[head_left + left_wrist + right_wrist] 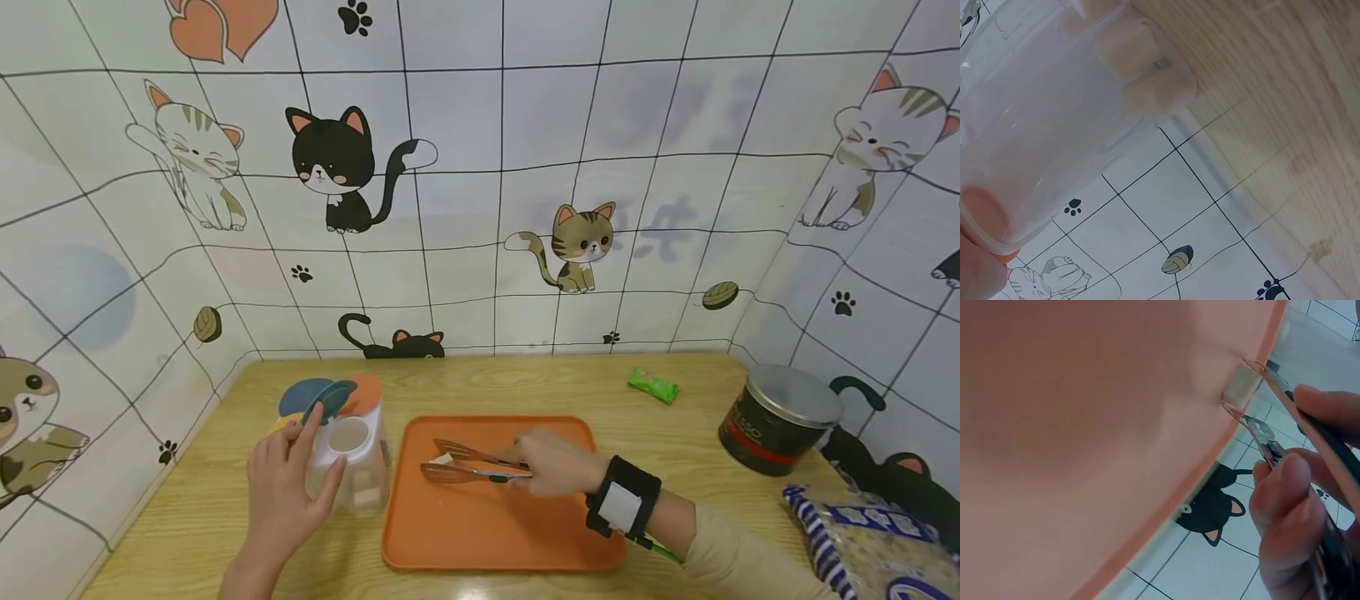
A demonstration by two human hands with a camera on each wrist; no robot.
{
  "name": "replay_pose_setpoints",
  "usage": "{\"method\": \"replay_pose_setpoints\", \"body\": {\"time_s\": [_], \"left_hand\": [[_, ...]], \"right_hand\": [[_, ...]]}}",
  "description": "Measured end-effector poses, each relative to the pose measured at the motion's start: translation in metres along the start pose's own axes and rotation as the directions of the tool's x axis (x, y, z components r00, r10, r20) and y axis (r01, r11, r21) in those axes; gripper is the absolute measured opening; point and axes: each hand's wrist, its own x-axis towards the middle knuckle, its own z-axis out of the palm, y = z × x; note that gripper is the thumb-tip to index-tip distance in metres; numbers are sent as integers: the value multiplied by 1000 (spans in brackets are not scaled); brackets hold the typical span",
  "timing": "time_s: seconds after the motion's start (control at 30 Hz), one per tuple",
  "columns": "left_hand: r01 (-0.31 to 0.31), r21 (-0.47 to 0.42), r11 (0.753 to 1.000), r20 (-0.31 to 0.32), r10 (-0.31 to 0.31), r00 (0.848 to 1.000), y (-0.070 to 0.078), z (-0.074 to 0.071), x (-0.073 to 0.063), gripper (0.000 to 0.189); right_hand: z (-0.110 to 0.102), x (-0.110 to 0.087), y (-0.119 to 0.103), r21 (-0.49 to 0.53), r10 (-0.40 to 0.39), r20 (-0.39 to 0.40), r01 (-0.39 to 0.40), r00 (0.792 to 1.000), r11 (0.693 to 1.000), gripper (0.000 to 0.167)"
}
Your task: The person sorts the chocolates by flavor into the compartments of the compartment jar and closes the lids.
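My left hand [288,483] is at a clear multi-compartment container [348,462] with coloured lids. Its fingers touch the raised teal lid [330,402], and the thumb lies near the uncovered round opening. Several pale cubes [1129,53] are at the container's bottom in the left wrist view. My right hand [558,462] grips a pair of tongs [453,474] over the orange tray [487,542]. Between the tong tips is one pale cube [1241,385], low at the tray; whether it is lifted clear of the surface I cannot tell.
A green wrapped packet [653,386] lies at the back right of the wooden table [510,387]. Farther right stands a dark canister [772,429] with a grey lid. A blue-and-white bag [885,533] occupies the front right corner. Cat-printed sheeting encloses the table's back and sides.
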Motion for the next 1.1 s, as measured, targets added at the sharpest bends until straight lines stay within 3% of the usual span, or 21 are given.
{"method": "replay_pose_setpoints", "body": {"time_s": [0.4,0.67,0.8,0.97,1.1], "left_hand": [[-2,6,1000,-7,2,1000,-2,2,2,67],[-13,8,1000,-26,13,1000,0,2,-1,66],[-22,8,1000,-44,23,999,0,2,-1,66],[-4,4,1000,-12,4,1000,-1,2,0,67],[-19,-3,1000,-48,18,999,-1,3,-1,66]], "right_hand": [[4,1,2,28,-56,-31,57,998,998,29],[5,-6,2,59,-46,-34,48,998,997,32],[-4,-10,2,84,-49,-57,54,997,995,34],[-25,-13,-3,17,-80,-123,83,989,996,33],[-43,-11,-15,-33,-110,-165,106,980,994,33]]}}
